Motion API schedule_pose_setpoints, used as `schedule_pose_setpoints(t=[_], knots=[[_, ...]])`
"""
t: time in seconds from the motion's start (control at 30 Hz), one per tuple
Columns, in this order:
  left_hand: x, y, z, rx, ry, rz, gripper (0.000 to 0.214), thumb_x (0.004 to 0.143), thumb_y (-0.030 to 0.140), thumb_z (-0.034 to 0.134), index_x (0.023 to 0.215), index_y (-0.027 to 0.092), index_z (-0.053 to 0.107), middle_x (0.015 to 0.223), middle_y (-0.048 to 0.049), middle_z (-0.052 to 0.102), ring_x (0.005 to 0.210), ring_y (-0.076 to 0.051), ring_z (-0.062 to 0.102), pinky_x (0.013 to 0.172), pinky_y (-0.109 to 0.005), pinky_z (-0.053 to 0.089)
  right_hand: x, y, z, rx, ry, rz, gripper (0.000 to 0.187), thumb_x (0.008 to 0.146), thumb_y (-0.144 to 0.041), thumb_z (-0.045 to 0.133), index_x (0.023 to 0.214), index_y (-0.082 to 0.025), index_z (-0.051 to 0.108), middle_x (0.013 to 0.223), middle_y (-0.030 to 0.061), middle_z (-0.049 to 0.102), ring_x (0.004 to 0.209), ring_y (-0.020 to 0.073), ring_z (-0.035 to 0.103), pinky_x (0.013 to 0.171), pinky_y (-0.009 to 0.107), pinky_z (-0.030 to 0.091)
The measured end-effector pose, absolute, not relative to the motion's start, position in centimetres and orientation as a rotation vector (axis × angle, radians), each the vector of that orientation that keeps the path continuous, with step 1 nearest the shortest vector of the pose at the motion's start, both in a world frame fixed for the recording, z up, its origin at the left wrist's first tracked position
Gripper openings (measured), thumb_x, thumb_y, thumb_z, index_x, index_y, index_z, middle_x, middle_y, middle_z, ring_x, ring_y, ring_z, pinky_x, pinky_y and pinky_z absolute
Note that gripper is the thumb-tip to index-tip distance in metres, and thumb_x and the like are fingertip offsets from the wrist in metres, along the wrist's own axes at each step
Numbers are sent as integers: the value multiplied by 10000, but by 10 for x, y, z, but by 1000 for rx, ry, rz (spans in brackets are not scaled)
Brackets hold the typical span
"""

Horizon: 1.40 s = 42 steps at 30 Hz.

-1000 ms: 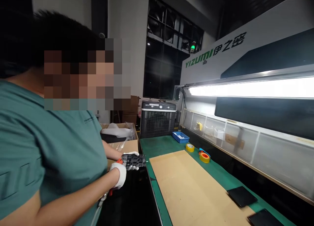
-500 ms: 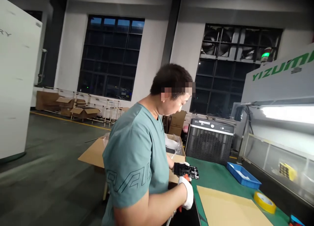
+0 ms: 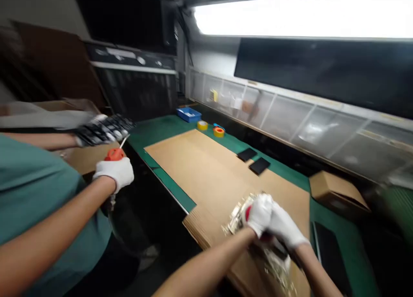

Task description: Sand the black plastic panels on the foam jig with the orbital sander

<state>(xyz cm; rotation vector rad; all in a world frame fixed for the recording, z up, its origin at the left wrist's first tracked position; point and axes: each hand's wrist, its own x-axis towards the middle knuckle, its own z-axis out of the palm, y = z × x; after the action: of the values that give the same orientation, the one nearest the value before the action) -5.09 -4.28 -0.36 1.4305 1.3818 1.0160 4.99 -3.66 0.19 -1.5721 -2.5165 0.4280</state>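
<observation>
Head view: white-gloved left hand [image 3: 260, 213] and right hand [image 3: 285, 228] meet over a shiny, pale-gold cluster [image 3: 237, 216], whose long axis seems to slant from far left to near right; the left hand is nearer the far end, beside something red [image 3: 248, 212]. Blur hides whether either grip is closed. Beneath lies cardboard [image 3: 206, 172] on a green table [image 3: 151, 129]; a co-worker [image 3: 38, 189] stands left.

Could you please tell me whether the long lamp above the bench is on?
It is on: the lamp glows bright white above the bench.
</observation>
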Motion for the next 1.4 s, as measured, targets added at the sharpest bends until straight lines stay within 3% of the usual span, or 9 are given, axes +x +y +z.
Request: schedule_pose_setpoints(t=[0.1,0.2,0.43,0.63,0.83,0.97,1.03,1.3,1.4], knots=[[-24,-15,-12,1443,1316,1037,348,1062,227,370,860,223,654,1072,-72,730,1097,-224,655,1027,-326,485,69,-23,2,-1885,-2344,368,288,910,-268,593,1160,-164,690,1135,159,727,1051,277,679,925,336,497],[-21,-4,-18,1448,1295,1075,330,1030,212,377,809,200,622,1020,-53,742,1047,-236,664,983,-338,483,69,-18,2,-2116,-2253,333,389,906,-341,573,1219,-127,662,1106,193,715,976,292,695,820,337,484],[-6,-73,-49,1467,1318,1421,273,1022,274,411,862,223,626,932,-71,720,943,-256,688,939,-437,544,86,-88,-9,-1902,-2377,413,457,915,-297,554,1343,-138,561,1271,167,639,1098,262,666,887,304,478],[-26,-30,-43,1508,1263,1405,249,998,189,440,815,204,607,892,-91,717,880,-224,682,916,-393,564,54,-57,10,-2216,-2296,219,426,968,-339,508,1335,-133,567,1127,163,647,832,247,712,704,309,493],[-37,-92,-60,1390,1270,1598,222,1007,237,457,855,205,616,887,-61,702,870,-194,664,883,-360,558,50,-107,-17,-1847,-2567,-43,436,960,-182,491,1383,-103,563,1275,197,631,1033,245,683,790,285,533],[-9,-127,-70,1411,1181,1641,249,1015,255,440,846,208,616,881,-72,691,861,-209,656,851,-372,562,86,-144,-41,-1968,-2526,-235,404,1002,-187,423,1359,-111,596,1189,171,674,747,208,695,627,305,522],[1,-119,-66,1447,1156,1639,243,1007,247,444,841,213,618,874,-74,696,866,-217,660,859,-381,562,97,-142,-41,-2027,-2503,-300,399,996,-198,440,1349,-105,603,1164,169,676,708,212,694,604,313,514],[-19,-94,-55,1493,1203,1652,242,980,163,428,849,215,625,893,-85,715,888,-229,691,898,-390,573,70,-116,-21,-1981,-2488,-97,455,985,-200,486,1426,-113,553,1340,200,611,1030,248,699,766,293,559],[-26,-97,-60,1491,1247,1665,249,979,148,423,859,213,631,899,-85,719,890,-231,690,906,-393,569,62,-117,-19,-1961,-2515,-3,459,977,-200,508,1427,-125,565,1334,199,616,1048,253,693,787,298,566]])
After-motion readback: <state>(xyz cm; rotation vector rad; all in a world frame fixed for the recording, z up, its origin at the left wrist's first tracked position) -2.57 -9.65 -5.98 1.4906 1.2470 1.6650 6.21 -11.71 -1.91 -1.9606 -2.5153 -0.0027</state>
